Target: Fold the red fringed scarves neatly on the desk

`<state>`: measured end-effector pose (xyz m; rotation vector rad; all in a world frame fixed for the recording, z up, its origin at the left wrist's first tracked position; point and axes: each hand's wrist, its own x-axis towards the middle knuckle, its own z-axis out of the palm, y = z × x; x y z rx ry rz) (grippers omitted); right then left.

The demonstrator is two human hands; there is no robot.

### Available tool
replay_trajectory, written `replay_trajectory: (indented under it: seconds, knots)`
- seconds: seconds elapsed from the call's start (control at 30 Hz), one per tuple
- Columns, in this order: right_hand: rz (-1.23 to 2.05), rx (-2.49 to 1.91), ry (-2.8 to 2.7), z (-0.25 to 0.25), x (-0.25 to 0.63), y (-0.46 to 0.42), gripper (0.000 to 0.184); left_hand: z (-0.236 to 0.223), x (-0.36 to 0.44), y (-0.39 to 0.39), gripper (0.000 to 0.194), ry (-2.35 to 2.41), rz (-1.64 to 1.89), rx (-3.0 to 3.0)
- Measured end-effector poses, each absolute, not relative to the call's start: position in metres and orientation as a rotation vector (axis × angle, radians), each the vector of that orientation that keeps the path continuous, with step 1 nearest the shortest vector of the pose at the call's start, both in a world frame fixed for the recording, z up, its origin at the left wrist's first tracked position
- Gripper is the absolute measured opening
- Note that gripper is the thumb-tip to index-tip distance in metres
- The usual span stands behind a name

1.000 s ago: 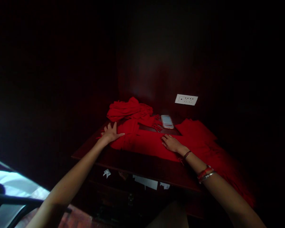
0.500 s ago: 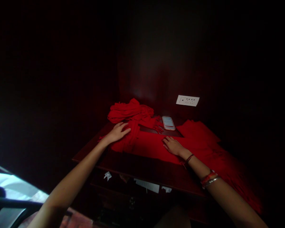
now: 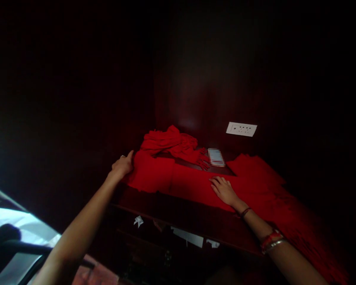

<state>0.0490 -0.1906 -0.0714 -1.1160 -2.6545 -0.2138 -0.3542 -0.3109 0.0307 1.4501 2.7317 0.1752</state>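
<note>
A red fringed scarf (image 3: pixel 192 181) lies spread flat across the dark wooden shelf. My left hand (image 3: pixel 122 165) is at its left end, fingers curled closed at the cloth's edge; the fingertips are hard to see in the dim light. On the middle of the scarf rests my right hand (image 3: pixel 224 190), palm down with the fingers stretched out. Behind the left end is a crumpled red scarf (image 3: pixel 170 140) with tassels. More red cloth (image 3: pixel 255 170) lies on the right, its fringe trailing toward the front right.
A phone (image 3: pixel 216 157) lies at the back of the shelf (image 3: pixel 178 204). On the wall above it is a white socket plate (image 3: pixel 241 129). Below the shelf's front edge are white paper scraps (image 3: pixel 187 236). Dark panels rise on the left and behind.
My left hand has moved left and closed, and the bunched left end of the scarf is now spread flat. My right hand stays on the cloth. The view has shifted slightly.
</note>
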Motion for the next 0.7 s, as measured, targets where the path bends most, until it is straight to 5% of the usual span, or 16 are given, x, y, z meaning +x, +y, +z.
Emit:
replay_trajectory:
  seconds: [0.17,0.33,0.53,0.7]
  knots:
    - [-0.194,-1.109,-2.65,-0.073,0.049,-0.189,0.038,0.01,-0.323,-0.318,0.051,2.746,0.298,1.923]
    - [-0.212,-1.148,-2.673,-0.069,0.05,-0.191,0.037,-0.017,-0.276,-0.304,0.073,2.262,0.13,2.277]
    - [-0.195,-1.173,-2.674,-0.065,0.049,-0.195,0.038,-0.018,-0.285,-0.289,0.032,2.251,0.145,2.169]
    - [-0.193,-1.155,-2.655,-0.065,0.048,-0.196,0.037,-0.012,-0.29,-0.295,0.04,2.167,0.229,2.194]
